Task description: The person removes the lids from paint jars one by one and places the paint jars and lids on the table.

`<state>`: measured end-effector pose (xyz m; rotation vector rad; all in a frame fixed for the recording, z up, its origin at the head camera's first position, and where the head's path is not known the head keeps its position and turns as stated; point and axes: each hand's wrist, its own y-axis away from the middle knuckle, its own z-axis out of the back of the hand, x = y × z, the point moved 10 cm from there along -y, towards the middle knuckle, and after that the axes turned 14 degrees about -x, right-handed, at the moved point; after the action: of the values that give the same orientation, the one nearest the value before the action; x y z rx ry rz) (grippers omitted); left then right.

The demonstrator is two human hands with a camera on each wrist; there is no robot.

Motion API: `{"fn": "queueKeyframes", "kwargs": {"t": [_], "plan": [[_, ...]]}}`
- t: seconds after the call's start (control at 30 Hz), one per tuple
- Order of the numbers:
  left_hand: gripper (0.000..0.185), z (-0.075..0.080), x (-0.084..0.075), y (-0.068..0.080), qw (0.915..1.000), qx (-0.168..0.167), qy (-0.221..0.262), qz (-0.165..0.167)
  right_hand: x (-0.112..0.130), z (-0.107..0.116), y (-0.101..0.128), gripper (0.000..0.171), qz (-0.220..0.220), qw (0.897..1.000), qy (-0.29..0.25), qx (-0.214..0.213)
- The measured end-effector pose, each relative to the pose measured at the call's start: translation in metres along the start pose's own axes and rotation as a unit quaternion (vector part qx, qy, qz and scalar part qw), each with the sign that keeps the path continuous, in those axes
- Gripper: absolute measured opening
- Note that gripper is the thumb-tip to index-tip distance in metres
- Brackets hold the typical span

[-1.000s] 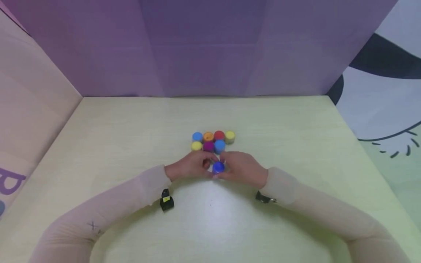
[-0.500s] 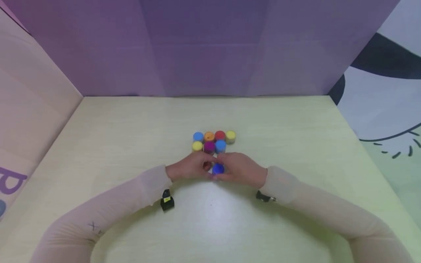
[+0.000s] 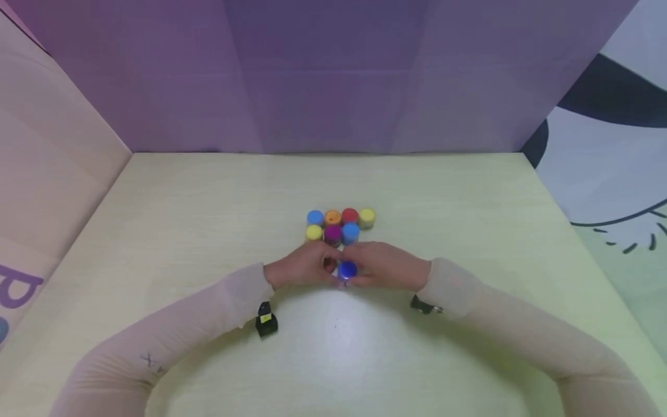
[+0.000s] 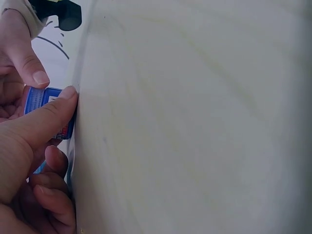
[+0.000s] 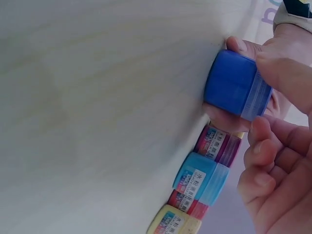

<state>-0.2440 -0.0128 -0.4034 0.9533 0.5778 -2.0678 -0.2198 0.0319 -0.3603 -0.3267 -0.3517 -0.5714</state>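
Both hands meet at the middle of the pale table around a small dark blue jar. My left hand grips it from the left; in the left wrist view its thumb presses on the jar's label. My right hand holds it from the right, with the fingers curled over the blue jar near its lid. The jar stands on the table or just above it; I cannot tell which.
Just behind the hands stands a tight cluster of several small jars in two rows: light blue, orange, red, yellow, purple. The right wrist view shows the purple jar and the light blue jar close by. Purple panels wall the far side.
The hands have stayed on the blue jar. My right wrist has shifted slightly to the right and away from me; the left arm has barely moved.
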Motion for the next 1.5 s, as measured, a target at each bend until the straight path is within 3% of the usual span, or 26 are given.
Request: {"fn": "queueKeyframes", "kwargs": {"t": [0.33,0.6,0.8,1.17,1.37,1.5], "plan": [[0.034,0.0,0.001,0.0,0.9998,-0.011,0.007,0.018,0.004,0.006,0.003,0.035,0.015,1.0,0.021,-0.011],[0.03,0.002,-0.002,0.002,0.9996,-0.018,0.021,-0.001,-0.009,0.003,0.009,0.044,-0.108,0.993,0.03,-0.047],[0.028,0.001,-0.001,0.002,0.9997,-0.02,0.014,0.002,-0.012,-0.003,0.009,0.045,-0.142,0.987,0.05,-0.05],[0.037,0.001,-0.003,0.002,0.9998,-0.017,0.012,0.002,-0.008,0.002,0.006,0.035,-0.125,0.99,0.043,-0.037],[0.045,0.002,-0.006,0.003,0.9996,-0.014,0.024,0.0,-0.005,0.005,0.004,0.028,-0.094,0.995,0.039,-0.021],[0.043,0.002,-0.004,0.003,0.9995,-0.013,0.025,0.014,-0.004,0.004,0.003,0.034,-0.071,0.997,0.032,-0.006]]}}
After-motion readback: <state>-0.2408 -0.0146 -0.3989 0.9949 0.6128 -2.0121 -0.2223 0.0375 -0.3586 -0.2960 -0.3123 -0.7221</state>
